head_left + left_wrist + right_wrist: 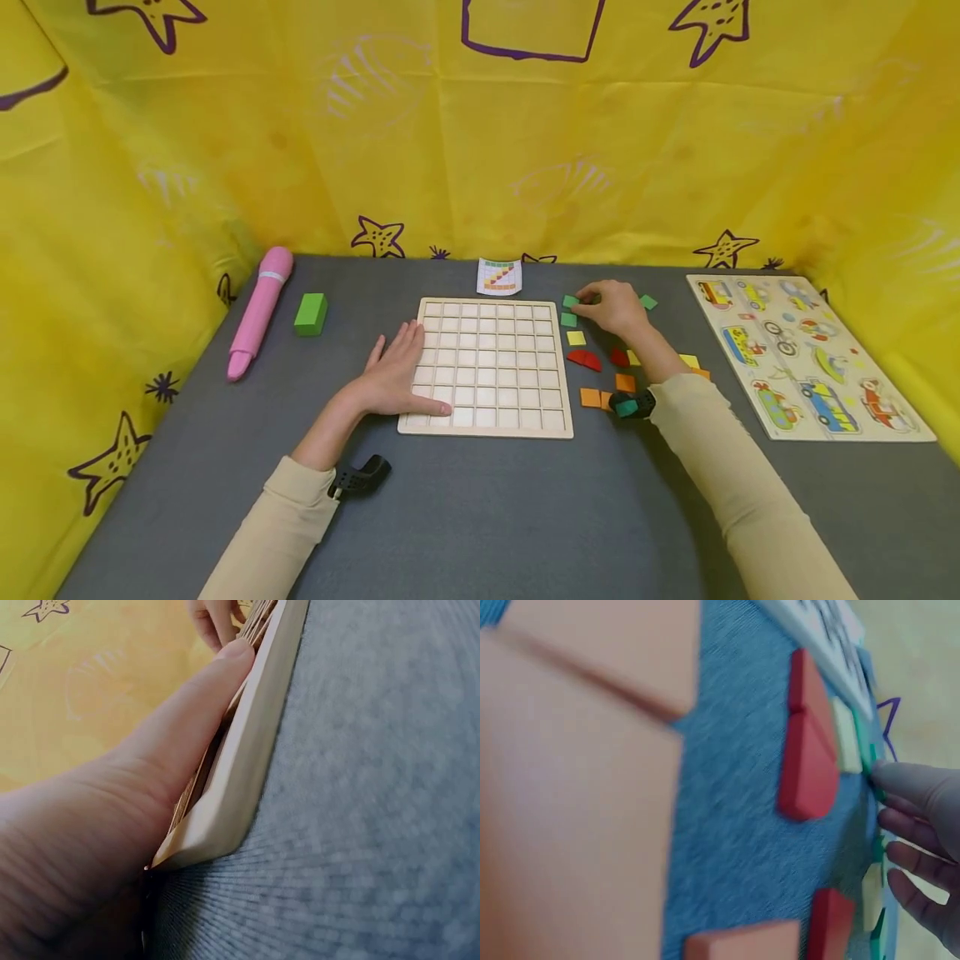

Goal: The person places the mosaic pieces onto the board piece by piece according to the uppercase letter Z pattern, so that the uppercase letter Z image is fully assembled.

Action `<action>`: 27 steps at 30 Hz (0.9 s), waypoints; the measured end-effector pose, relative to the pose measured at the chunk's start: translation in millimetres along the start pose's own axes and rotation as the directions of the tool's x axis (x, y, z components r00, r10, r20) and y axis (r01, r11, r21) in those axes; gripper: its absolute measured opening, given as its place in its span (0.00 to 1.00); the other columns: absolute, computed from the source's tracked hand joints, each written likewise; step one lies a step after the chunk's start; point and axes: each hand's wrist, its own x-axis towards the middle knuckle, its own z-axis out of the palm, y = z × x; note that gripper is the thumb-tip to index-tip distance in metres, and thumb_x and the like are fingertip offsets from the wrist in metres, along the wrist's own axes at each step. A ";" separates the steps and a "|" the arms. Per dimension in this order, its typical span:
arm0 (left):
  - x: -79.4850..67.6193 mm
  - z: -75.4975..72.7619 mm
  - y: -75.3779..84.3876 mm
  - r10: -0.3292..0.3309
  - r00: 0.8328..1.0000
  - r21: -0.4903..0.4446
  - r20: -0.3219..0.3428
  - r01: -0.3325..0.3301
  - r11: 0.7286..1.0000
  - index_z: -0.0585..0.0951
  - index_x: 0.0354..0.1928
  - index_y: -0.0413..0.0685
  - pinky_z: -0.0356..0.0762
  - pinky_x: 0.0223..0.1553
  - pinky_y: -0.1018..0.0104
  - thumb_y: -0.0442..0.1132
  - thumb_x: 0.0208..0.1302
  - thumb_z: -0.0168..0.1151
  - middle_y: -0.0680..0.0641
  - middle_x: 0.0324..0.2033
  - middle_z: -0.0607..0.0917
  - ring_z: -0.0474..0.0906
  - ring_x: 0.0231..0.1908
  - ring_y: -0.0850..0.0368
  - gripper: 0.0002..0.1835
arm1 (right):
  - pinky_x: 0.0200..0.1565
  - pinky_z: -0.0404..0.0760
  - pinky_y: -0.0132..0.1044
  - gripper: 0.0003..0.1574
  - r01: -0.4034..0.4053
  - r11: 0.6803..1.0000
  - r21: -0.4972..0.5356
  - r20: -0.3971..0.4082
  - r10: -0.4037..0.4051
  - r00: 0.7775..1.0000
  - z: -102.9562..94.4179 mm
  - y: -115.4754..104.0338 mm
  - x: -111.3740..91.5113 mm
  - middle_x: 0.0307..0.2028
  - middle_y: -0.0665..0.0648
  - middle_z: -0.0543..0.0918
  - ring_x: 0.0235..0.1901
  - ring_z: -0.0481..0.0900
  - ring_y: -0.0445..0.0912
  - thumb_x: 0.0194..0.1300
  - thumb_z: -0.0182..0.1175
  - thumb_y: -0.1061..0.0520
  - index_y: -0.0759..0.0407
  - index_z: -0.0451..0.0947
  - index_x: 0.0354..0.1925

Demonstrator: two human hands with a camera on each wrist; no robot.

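My left hand (393,375) lies with spread fingers on the left edge of a wooden grid board (491,434), its thumb reaching over the lower left squares. The left wrist view has that thumb (180,720) resting along the board's raised rim (247,750). To the right of the board, my right hand (613,308) pinches a small green tile (570,301) between thumb and index finger. Below it are another green tile (568,320), a yellow tile (576,338) and red pieces (583,359). In the right wrist view, the fingertips meet at the green tile's edge (872,754).
Orange tiles (590,397) lie near my right wrist. A printed pattern card (498,287) sits behind the board. Leftward are a green block (311,315) and a pink wand-like object (259,312). A picture puzzle board (806,358) lies at right, before the yellow cloth (480,150).
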 end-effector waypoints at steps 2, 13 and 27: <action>0.4 0.8 1.1 0.000 1.000 0.004 0.001 0.000 1.000 0.35 0.75 0.37 0.25 0.68 0.41 0.75 0.44 0.66 0.38 0.75 0.35 0.28 0.74 0.45 0.74 | 0.43 0.76 0.51 0.21 0.012 1.000 0.016 -0.013 -0.011 1.000 -2.1 -3.2 -0.9 0.43 0.64 0.84 0.43 0.78 0.58 0.66 0.64 0.50 0.64 0.83 0.50; -4.2 -0.4 6.6 -0.038 0.999 0.034 0.026 0.037 0.999 0.36 0.76 0.41 0.24 0.68 0.39 0.75 0.47 0.64 0.38 0.75 0.33 0.27 0.74 0.45 0.71 | 0.44 0.78 0.47 0.20 0.139 0.965 0.220 -0.033 -0.136 0.990 9.6 -70.0 0.5 0.40 0.60 0.85 0.40 0.81 0.53 0.64 0.66 0.50 0.63 0.83 0.48; -1.1 6.2 7.9 -0.064 0.998 0.029 0.020 0.063 0.998 0.34 0.76 0.41 0.25 0.69 0.43 0.81 0.45 0.58 0.37 0.75 0.32 0.25 0.74 0.45 0.73 | 0.45 0.77 0.41 0.18 0.234 0.960 0.152 0.061 -0.246 0.967 61.9 -141.6 23.6 0.41 0.55 0.85 0.42 0.79 0.48 0.64 0.67 0.49 0.58 0.84 0.48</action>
